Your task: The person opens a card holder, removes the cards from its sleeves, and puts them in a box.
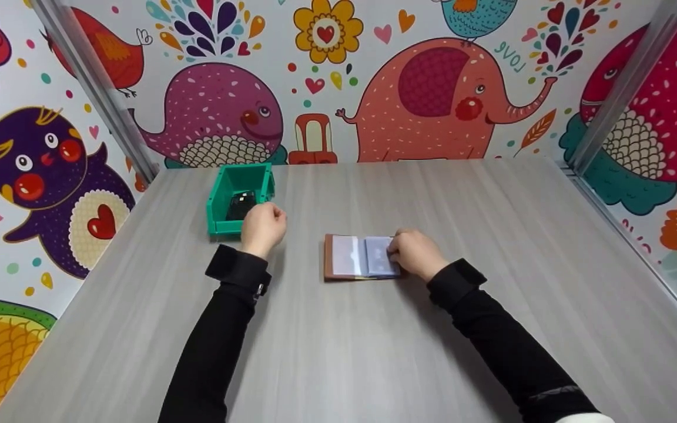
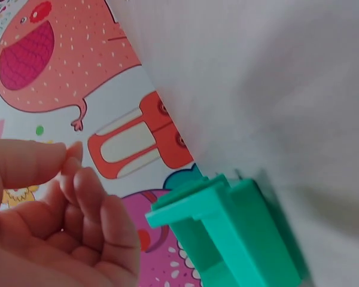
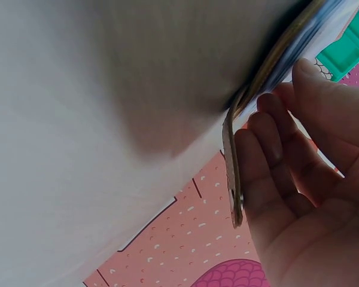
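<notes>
A brown card wallet (image 1: 328, 258) lies open on the wood-grain tabletop (image 1: 327, 352), near its middle, showing clear plastic sleeves (image 1: 347, 258) on both sides of the fold. The person's right hand (image 1: 418, 252) is at its right edge, the thumb and curled fingers pinching the sleeves there. The right wrist view shows a brown closing tab (image 3: 232, 173) projecting from the wallet beside those fingers. Faint marks on the right-hand sleeve are too small to read.

The left hand (image 1: 264, 228) is closed loosely above the near right corner of a green plastic bin (image 1: 225, 227), thumb and fingertips together, with nothing visible between them. Inside the bin sits a glossy black object (image 1: 241, 205), partly hidden by the hand; its exact kind cannot be told.

The readable writing is on the cartoon-printed wall panel (image 1: 315, 59): beside the coral elephant (image 1: 432, 111), lettering (image 1: 509, 59) spells "LOVE", turned the wrong way round. Black sleeves and black wrist straps cover both forearms.
</notes>
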Motion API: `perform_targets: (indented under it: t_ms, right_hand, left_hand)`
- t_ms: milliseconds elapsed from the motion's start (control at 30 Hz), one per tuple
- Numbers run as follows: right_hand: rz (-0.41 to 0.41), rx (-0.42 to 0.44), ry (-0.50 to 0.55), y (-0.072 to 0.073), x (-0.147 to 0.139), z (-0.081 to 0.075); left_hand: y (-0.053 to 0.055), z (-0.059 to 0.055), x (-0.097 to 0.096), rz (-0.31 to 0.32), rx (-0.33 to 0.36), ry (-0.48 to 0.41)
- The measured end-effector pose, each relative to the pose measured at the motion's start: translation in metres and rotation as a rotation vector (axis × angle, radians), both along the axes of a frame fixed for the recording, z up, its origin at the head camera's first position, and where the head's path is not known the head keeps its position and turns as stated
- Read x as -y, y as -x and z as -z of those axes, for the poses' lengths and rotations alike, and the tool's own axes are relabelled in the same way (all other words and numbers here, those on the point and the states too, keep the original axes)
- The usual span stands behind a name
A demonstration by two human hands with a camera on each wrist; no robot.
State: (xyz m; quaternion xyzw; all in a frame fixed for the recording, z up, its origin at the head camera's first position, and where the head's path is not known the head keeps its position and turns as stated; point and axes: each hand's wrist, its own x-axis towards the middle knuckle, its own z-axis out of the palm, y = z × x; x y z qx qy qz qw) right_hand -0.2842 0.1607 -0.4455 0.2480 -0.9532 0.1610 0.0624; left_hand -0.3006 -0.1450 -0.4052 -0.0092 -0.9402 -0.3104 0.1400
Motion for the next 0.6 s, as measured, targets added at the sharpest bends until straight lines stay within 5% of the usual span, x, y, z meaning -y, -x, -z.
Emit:
perform_targets:
  t_ms: [600]
  right_hand:
    - [-0.007, 0.004, 0.002, 0.001, -0.001, 0.001]
  left_hand:
    - [-0.013, 0.009, -0.035, 0.126, -0.020, 0.092]
